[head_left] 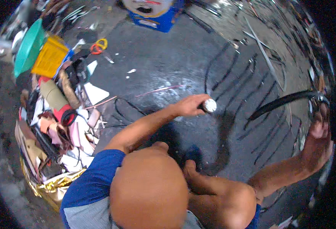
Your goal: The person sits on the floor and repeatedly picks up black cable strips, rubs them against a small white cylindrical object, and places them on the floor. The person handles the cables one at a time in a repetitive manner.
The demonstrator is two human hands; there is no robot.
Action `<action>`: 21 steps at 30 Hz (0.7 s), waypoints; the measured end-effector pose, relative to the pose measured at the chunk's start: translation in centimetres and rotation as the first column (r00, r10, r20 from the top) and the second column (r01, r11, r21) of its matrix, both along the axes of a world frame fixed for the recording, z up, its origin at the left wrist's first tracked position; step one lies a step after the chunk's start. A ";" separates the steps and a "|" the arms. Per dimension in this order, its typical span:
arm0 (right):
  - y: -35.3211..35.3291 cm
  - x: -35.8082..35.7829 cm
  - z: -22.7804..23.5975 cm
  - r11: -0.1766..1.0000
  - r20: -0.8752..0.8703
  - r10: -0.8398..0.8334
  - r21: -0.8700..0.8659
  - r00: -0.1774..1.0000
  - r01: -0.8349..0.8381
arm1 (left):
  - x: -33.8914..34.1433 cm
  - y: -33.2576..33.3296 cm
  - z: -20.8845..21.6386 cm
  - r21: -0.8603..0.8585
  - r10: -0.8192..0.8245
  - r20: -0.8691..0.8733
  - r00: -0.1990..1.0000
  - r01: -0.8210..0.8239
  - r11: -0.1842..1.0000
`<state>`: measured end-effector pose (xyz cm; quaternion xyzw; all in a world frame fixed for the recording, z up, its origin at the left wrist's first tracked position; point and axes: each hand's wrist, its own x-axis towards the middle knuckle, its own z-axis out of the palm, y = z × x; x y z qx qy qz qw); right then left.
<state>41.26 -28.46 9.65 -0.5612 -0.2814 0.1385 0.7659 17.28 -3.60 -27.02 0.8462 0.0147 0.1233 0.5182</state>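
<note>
My left hand (pixel 190 105) reaches out over the dark floor, its fingers closed round a thing with a round, silvery-white end (pixel 210 105). The rest of that thing is mostly hidden by the hand, so its kind does not show. At the far right, my right hand (pixel 320 128) is raised and somewhat blurred. Its fingers grip one end of a thick, glossy black strip (pixel 286 102), which curves away to the left with its free end above the floor. Between the two hands, several thin black strips (pixel 248 89) lie side by side in slanting rows.
A heap of scraps (pixel 82 141) lies at the left, with a red and olive tube (pixel 55 99) on it. Behind stand a yellow crate (pixel 50 57) and a green basin (pixel 29 49). Orange and yellow rings (pixel 99 46) lie nearby. A blue container (pixel 152 23) stands at the far side.
</note>
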 end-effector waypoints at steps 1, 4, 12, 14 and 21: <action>6.2 -1.5 0.2 0.955 -0.007 -0.248 -0.168 0.969 0.243 | -1.2 -0.4 0.7 -0.059 0.047 0.003 0.999 -0.047 0.997; 12.4 5.1 -3.3 0.932 0.256 -0.040 -0.339 0.966 0.129 | -6.0 -2.1 2.0 0.010 0.352 0.044 0.935 -0.352 0.936; 21.3 9.5 -1.9 0.989 0.532 -0.093 -0.050 0.841 0.140 | -23.0 2.6 0.0 0.526 0.780 -0.061 0.623 -0.644 0.556; 23.0 7.3 -3.9 0.979 0.554 -0.179 0.017 0.813 0.204 | -24.5 2.6 0.5 0.578 0.660 -0.139 0.738 -0.481 0.660; 23.3 -5.9 -18.3 0.832 0.540 0.411 -0.552 0.735 -0.060 | -23.6 1.5 -1.0 0.683 0.320 -0.174 0.931 -0.120 0.721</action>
